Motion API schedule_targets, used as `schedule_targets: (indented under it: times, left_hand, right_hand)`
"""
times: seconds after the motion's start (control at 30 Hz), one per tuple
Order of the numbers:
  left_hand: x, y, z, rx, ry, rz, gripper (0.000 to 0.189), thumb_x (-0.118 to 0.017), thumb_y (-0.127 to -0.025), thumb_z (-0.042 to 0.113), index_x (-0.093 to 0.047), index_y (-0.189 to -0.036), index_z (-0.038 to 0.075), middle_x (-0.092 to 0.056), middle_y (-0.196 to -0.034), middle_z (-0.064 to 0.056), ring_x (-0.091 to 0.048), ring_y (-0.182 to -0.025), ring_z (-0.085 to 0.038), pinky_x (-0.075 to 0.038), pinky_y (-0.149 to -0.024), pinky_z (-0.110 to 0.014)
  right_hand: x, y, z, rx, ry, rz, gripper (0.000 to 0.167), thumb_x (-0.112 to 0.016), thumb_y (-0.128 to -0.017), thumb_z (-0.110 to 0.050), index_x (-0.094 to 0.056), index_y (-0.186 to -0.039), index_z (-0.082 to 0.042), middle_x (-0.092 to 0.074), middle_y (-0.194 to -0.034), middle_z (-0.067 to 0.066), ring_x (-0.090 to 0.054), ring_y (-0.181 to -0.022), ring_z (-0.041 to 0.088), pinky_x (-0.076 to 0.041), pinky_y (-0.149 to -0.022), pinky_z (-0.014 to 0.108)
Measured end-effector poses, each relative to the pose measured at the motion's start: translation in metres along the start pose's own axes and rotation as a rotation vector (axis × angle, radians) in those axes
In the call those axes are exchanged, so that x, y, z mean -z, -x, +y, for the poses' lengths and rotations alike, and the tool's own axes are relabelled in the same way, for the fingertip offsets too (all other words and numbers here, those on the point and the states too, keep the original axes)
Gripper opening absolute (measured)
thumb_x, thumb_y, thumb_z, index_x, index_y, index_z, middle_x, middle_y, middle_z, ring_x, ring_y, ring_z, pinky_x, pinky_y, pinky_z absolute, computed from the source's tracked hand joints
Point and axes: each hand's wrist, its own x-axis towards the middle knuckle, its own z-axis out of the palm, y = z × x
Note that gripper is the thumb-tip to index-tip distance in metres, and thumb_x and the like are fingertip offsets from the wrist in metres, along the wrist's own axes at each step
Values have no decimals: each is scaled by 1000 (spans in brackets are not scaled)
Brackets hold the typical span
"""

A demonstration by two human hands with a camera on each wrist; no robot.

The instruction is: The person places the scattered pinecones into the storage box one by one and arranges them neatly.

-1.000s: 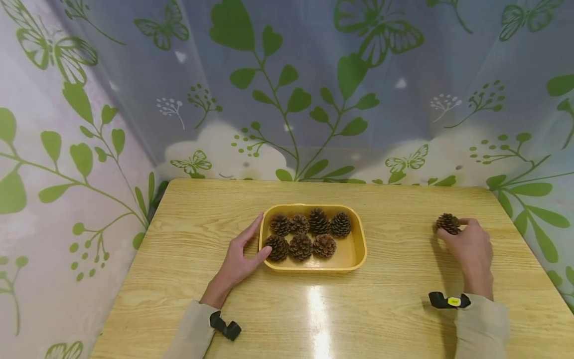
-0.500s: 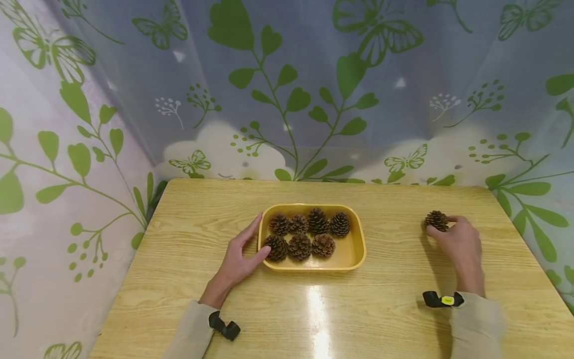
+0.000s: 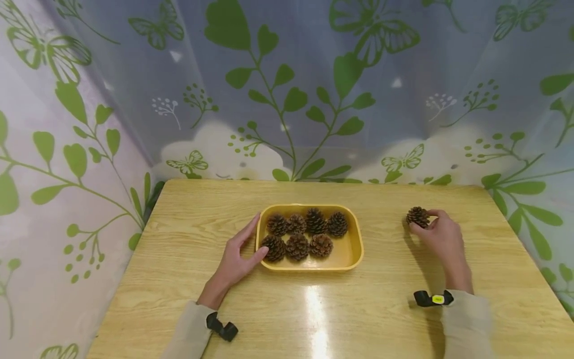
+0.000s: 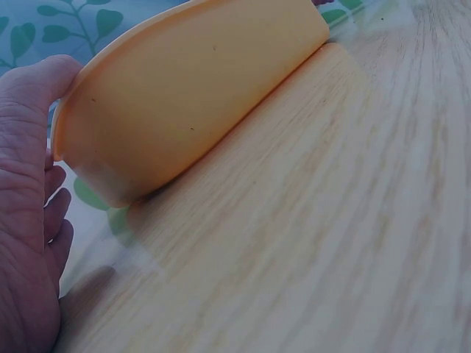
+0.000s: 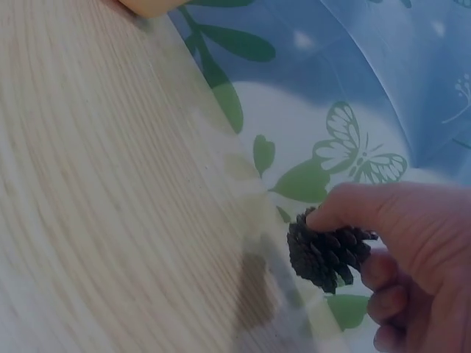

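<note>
A brown pine cone [image 3: 417,217] is pinched between the thumb and fingers of my right hand [image 3: 444,243], above the right side of the table. In the right wrist view this pine cone [image 5: 324,250] is held clear of the wood, its shadow falling below. My left hand [image 3: 234,260] grips the left end of a yellow plastic tray [image 3: 347,252], thumb over the rim and fingers along the outside. Several pine cones lie in the tray in two rows, among them a reddish-brown one [image 3: 321,246] at the front. The left wrist view shows the tray's outer wall [image 4: 191,88].
The light wooden table [image 3: 376,309] ends at a curtain [image 3: 403,99] printed with green leaves and butterflies. Another printed sheet [image 3: 58,209] hangs along the left side. Bare tabletop lies between the tray and my right hand.
My right hand has moved left with the pine cone, toward the tray. The left hand stays on the tray's end, and the pine cones inside keep their places.
</note>
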Motion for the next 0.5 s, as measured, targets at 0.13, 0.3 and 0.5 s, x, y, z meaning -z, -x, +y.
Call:
schedule_targets:
  times: [0.13, 0.3, 0.5]
  left_hand:
    - [1, 1, 0, -3, 4, 0, 80, -72, -96, 8, -32, -165, 14, -36, -168, -7, -34, -154, -27, -28, -126, -30]
    - [2, 1, -2, -5, 13, -5, 80, -72, -96, 12, -32, -166, 15, -35, -168, -5, -33, -155, -25, -27, -126, -30]
    - [0, 0, -4, -9, 9, -5, 82, -73, -94, 6, -32, -165, 13, -36, -168, -8, -34, -154, -27, -28, -125, -28]
  right_hand:
    - [-5, -1, -6, 55, -25, -18, 73, -73, -98, -34, -46, -145, 14, -61, -81, 12, -55, -63, 21, -44, -51, 31]
    - [-9, -1, -11, 119, -36, -58, 70, -73, -99, -34, -48, -144, 13, -57, -77, 8, -50, -59, 19, -42, -52, 30]
    - [-13, 0, -14, 182, -43, -77, 64, -74, -99, -31, -51, -141, 11, -54, -74, 6, -45, -57, 18, -40, -54, 30]
